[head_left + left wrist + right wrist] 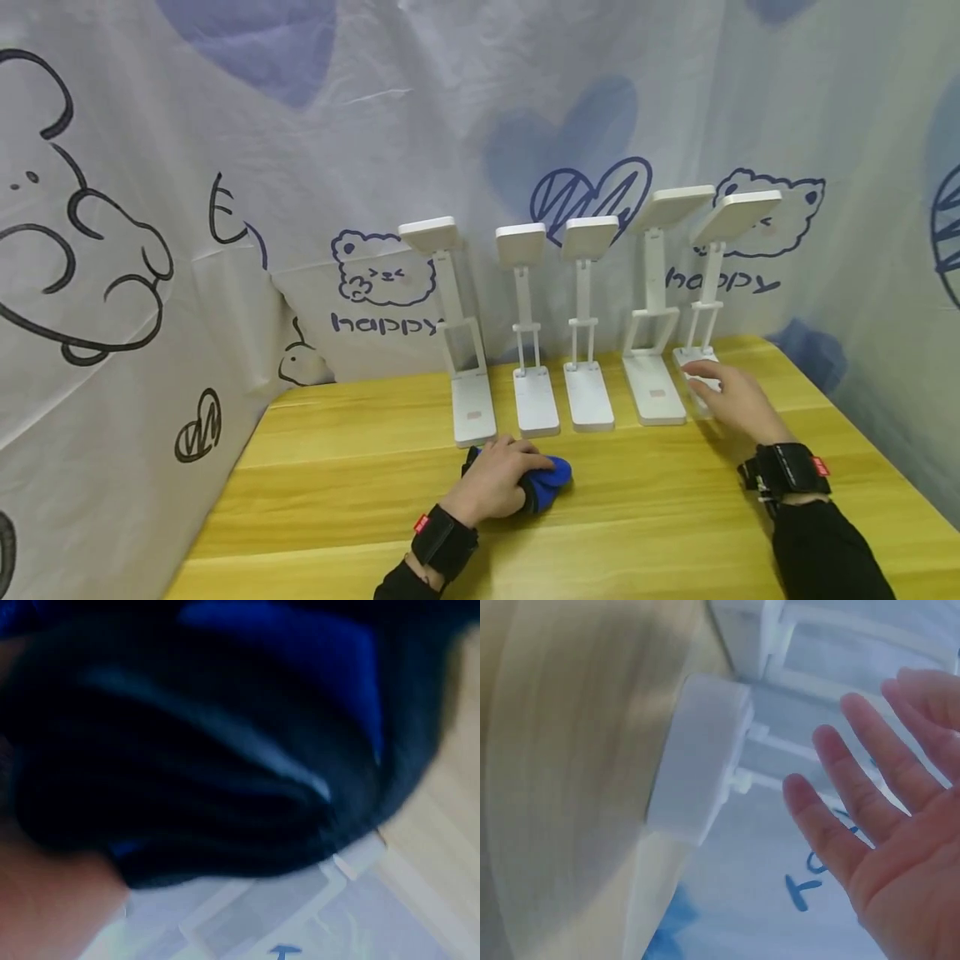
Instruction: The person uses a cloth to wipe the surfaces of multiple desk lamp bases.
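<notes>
My left hand (498,479) grips a folded blue and black fabric item (550,482) low over the table, in front of the leftmost white folding phone stands. In the left wrist view the dark fabric (225,750) fills most of the picture, blurred, with part of the hand (52,896) at lower left; its exact kind is unclear. At the far right, my right hand (738,402) is beside the base of the rightmost phone stand (708,279). The right wrist view shows that hand (900,817) with fingers extended and nothing in them, apart from the white base (701,757).
Several white phone stands line the table's back edge, among them a tall left one (474,408), two smaller middle ones (536,404) (588,398) and another tall one (654,392). Behind the yellow wood-grain table (337,492) hangs a printed curtain (420,125).
</notes>
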A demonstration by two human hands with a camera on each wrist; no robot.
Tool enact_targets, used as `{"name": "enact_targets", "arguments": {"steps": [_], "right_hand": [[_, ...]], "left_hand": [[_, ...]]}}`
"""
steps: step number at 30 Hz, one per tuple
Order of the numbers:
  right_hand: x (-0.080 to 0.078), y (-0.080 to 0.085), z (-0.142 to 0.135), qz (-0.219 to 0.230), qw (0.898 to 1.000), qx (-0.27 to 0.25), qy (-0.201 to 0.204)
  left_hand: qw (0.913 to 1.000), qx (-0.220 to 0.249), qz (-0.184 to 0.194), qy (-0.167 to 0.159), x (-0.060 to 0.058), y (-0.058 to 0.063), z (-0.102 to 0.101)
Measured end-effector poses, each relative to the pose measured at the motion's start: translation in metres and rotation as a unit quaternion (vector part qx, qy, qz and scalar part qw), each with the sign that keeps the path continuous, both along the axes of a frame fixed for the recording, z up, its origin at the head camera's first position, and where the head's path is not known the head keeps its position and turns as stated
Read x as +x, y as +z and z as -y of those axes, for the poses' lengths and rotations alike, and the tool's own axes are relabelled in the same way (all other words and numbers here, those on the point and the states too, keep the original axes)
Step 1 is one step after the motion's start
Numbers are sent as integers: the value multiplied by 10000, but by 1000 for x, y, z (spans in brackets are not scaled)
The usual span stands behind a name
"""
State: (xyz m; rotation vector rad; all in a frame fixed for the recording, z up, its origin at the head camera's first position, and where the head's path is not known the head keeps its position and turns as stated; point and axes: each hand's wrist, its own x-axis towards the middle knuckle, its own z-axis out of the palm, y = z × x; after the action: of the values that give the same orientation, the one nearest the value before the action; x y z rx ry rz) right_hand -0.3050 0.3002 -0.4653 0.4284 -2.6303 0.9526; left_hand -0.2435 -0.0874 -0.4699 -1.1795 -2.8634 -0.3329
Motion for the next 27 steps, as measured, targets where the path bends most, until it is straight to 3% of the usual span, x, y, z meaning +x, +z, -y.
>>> {"name": "enact_targets", "arguments": {"steps": [6,11,13,17,20,23,27], "right_hand": [[1,0,20,-610,9976,-164,298],[6,5,43,-541,9948,-30,860],[9,7,53,-406,9928,38,1128],[14,9,73,-117,9855,258,1671],[17,7,86,64,9787,428,2008],[21,6,94,253,9735,551,2204],[25,4,102,467,9691,656,2331]], "left_hand": [[9978,-67,634,-197,-1,7,11],[9888,113,1472,-195,-3,14,21],[9870,310,1574,-50,-4,16,24],[9890,517,1358,285,-7,17,30],[9915,329,1198,375,-7,17,33],[9912,211,1213,492,-7,17,34],[9903,394,1068,795,-10,16,33]]}}
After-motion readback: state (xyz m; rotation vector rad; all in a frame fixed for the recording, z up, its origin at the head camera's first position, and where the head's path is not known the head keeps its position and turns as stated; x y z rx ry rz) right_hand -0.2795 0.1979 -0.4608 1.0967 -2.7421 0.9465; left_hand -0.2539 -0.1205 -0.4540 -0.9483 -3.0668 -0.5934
